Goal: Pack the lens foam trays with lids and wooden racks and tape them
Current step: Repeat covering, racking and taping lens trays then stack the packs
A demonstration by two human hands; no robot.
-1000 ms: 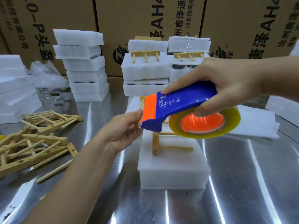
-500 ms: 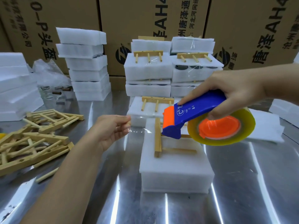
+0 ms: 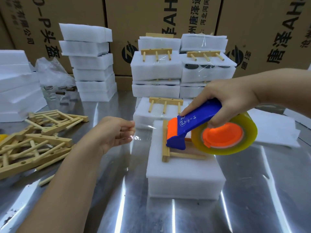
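Observation:
A white foam tray with its lid lies on the metal table in front of me, with a wooden rack on top. My right hand grips a blue and orange tape dispenser holding a roll of clear tape, just above the rack. My left hand pinches the free end of the clear tape strip, stretched from the dispenser out past the tray's left edge.
Loose wooden racks are piled at the left. Stacks of foam trays and taped packs with racks stand behind, before cardboard boxes. Foam sheets lie at right. Another pack sits just behind the tray.
My left hand has pulled the tape end out to the left, away from the dispenser. The dispenser has moved lower, close over the rack.

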